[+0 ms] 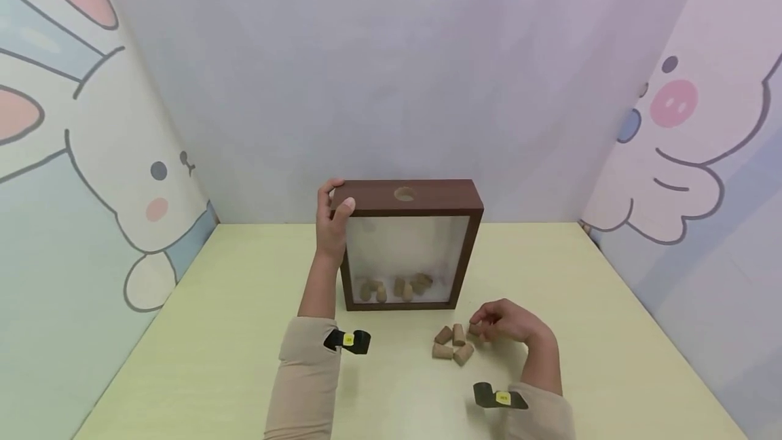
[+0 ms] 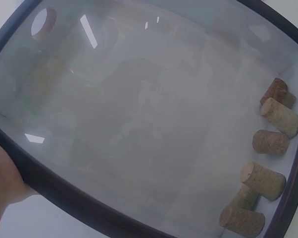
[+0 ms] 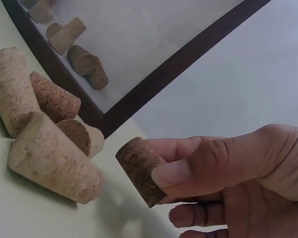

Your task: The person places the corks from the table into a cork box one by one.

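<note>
A dark brown framed box (image 1: 415,197) with a clear front stands upright on the table, a round hole (image 1: 404,193) in its top. My left hand (image 1: 332,226) grips its upper left corner, thumb at the front edge. Several corks (image 2: 271,142) lie inside along the bottom. My right hand (image 1: 510,321) pinches a brown cork (image 3: 140,171) between thumb and fingers, just right of a small group of loose corks (image 1: 459,335) on the table before the box. In the right wrist view those loose corks (image 3: 55,158) lie close together, left of the held one.
The pale yellow-green table (image 1: 214,358) reaches back to a plain light wall (image 1: 366,73). Side panels carry a cartoon rabbit (image 1: 116,155) at left and a cartoon pig (image 1: 696,127) at right. Black straps (image 1: 348,341) sit on both sleeves.
</note>
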`<state>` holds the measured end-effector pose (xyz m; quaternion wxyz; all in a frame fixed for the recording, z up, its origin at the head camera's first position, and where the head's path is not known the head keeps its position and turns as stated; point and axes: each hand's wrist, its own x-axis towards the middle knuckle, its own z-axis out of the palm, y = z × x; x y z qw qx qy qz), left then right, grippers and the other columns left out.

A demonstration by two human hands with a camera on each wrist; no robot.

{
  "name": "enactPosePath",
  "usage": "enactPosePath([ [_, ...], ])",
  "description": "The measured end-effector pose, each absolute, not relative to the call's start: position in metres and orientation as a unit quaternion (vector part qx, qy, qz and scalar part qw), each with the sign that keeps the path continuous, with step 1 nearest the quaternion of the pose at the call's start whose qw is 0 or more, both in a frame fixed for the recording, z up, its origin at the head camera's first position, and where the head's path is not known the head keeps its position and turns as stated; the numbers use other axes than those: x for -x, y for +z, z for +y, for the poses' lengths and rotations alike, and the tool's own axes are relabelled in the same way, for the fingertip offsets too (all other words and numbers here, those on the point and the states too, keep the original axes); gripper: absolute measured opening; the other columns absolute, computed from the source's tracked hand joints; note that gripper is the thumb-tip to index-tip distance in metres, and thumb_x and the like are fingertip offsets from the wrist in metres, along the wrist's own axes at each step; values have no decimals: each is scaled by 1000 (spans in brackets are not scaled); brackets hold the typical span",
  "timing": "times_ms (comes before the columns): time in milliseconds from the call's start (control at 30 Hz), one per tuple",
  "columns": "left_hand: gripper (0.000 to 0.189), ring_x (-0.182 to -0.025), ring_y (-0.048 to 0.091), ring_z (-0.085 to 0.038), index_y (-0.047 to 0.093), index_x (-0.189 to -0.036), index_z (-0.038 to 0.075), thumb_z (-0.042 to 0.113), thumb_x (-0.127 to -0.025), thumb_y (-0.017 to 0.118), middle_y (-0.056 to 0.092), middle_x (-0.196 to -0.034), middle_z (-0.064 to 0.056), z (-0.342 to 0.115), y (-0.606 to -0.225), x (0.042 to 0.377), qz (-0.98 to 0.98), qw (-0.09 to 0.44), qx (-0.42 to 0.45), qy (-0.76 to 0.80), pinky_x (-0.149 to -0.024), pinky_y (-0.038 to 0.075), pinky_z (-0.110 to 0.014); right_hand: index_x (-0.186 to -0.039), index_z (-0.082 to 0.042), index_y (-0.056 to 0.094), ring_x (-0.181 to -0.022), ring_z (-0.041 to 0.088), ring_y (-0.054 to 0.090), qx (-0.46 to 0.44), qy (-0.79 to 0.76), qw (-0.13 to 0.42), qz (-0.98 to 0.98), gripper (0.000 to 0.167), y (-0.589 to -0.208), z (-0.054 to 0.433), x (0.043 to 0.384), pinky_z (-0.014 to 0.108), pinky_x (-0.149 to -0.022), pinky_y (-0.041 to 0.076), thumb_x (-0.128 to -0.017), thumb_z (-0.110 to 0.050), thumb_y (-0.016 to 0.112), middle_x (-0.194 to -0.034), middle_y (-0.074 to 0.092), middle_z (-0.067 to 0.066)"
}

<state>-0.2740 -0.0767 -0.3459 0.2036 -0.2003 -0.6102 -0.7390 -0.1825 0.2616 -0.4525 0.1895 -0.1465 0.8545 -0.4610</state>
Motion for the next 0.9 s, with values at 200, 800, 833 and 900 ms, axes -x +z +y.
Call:
enactPosePath([
  [200, 56, -86, 39, -16, 39, -130, 7, 31, -82, 52, 41, -98, -2, -74, -348, 274, -607, 214, 210, -736, -78, 30, -34, -106, 2, 65, -67, 16, 49, 198, -449, 157, 857, 30, -436, 258, 181, 29, -64, 41, -76, 3, 65, -75, 56, 5],
  [800, 55, -84, 40, -15, 41, -127, 7, 34, -81, 53, 41, -94, -3, -74, -346, 273, -609, 219, 206, -734, -76, 31, -33, -101, 0, 56, -72, 21, 56, 305, -437, 114, 839, 21, -345, 197, 195, 30, -63, 46, -81, 7, 57, -78, 58, 7],
  [833, 55, -84, 40, -15, 41, -127, 7, 34, -81, 53, 41, -95, -3, -74, -346, 273, -610, 218, 206, -734, -77, 31, -33, -100, 0, 56, -71, 21, 56, 308, -436, 112, 838, 21, -340, 194, 195, 30, -63, 46, -80, 8, 57, -78, 57, 6],
  [900, 55, -86, 40, -16, 40, -128, 7, 34, -81, 53, 42, -97, -3, -75, -346, 272, -610, 216, 205, -734, -77, 31, -33, -101, -2, 56, -71, 19, 56, 322, -427, 102, 839, 23, -332, 192, 198, 30, -62, 46, -80, 8, 56, -78, 58, 5],
])
